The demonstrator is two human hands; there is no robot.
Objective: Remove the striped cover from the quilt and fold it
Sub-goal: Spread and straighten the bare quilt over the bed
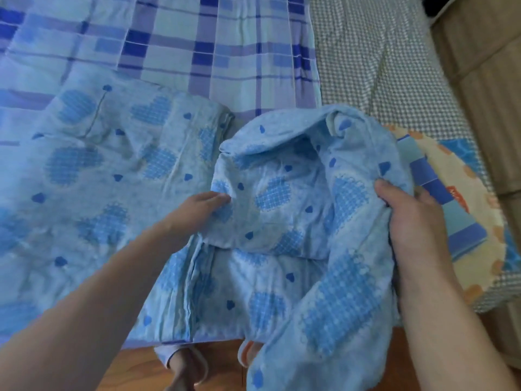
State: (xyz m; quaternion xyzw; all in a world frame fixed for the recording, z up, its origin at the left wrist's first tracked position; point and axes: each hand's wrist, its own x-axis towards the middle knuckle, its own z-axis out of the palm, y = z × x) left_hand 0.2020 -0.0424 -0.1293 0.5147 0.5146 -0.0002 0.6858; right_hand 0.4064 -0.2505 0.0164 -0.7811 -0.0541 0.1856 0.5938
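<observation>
Left hand's fingertips (222, 197) tucked into heart-print fabric (270, 193), feet (186, 368) partly hidden

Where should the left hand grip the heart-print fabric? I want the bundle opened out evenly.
Probably the loose folded edge of the heart-print fabric under the left hand, approached from the left. The right hand already grips the opposite bunched edge, so the pulls would be balanced.

Clearance on the bed: far side open, near side cluttered.
Plaid sheet (214, 46) lies flat and open beyond the heart-print cover (112, 176); bunched cover folds (310, 142) rise mid-bed, and a round cushion (462, 210) (bearing a flat blue item) blocks the right edge.
</observation>
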